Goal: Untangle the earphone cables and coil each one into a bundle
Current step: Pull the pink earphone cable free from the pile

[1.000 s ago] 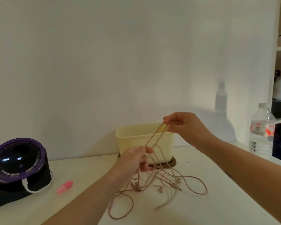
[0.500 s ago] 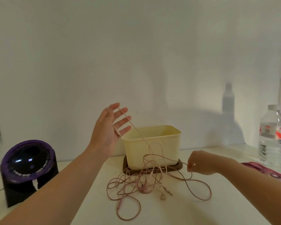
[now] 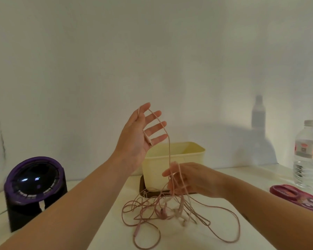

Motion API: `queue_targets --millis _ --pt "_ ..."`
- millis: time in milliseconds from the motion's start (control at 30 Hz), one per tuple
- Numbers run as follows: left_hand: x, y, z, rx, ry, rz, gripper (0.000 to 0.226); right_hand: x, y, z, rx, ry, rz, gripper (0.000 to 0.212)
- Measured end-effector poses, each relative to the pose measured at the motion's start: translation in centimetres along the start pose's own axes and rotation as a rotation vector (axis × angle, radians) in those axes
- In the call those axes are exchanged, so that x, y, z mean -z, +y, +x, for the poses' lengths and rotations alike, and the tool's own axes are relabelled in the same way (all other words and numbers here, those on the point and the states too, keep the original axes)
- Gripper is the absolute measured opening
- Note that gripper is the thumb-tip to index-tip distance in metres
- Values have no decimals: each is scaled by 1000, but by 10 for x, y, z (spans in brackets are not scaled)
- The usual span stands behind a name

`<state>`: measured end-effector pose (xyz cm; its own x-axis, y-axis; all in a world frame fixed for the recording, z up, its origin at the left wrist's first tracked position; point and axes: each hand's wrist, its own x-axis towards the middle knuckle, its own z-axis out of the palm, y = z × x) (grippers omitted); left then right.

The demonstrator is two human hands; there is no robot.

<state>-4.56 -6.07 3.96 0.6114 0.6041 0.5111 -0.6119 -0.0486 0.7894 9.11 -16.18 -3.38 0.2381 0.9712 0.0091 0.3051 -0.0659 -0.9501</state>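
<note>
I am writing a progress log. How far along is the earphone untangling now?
Done: nothing yet, no coiled bundle is visible. In hand: one cable hangs from the raised, open left hand down to the blurred right hand. Left: the tangle on the table.

Dim, warm light comes from the right: the water bottle point(image 3: 308, 154) throws a soft grey shadow leftward on the wall point(image 3: 152, 51). Motion blur smears the right hand point(image 3: 193, 179) and the earphone cables point(image 3: 172, 212) below it. Small glints mark the purple-rimmed dome point(image 3: 34, 179). The frame edges bow slightly.
</note>
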Motion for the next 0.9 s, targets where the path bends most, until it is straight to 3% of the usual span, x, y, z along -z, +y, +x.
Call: queue_targets --millis 167,267,433,500,600,667,800,900 --pt "22 1 8 7 118 68 27 21 -8 -2 31 129 161 67" --pt "42 -13 8 141 169 323 26 33 -18 -4 -30 235 235 65" --pt "67 -40 -1 512 -50 878 28 39 -30 -8 -63 268 438 61" --pt "71 -52 -4 551 -139 1122 34 40 -33 -8 -54 264 486 62" --pt "62 -65 -9 208 -61 1354 42 40 -37 -6 -51 265 504 63" --pt "44 -62 -19 -74 -93 1234 42 38 -39 -4 -49 243 498 63" --pt "10 -62 -30 -198 -241 1015 32 33 -44 -3 -63 194 384 60" --pt "3 -64 -36 -411 -128 1003 20 33 -48 -4 -57 218 285 59"
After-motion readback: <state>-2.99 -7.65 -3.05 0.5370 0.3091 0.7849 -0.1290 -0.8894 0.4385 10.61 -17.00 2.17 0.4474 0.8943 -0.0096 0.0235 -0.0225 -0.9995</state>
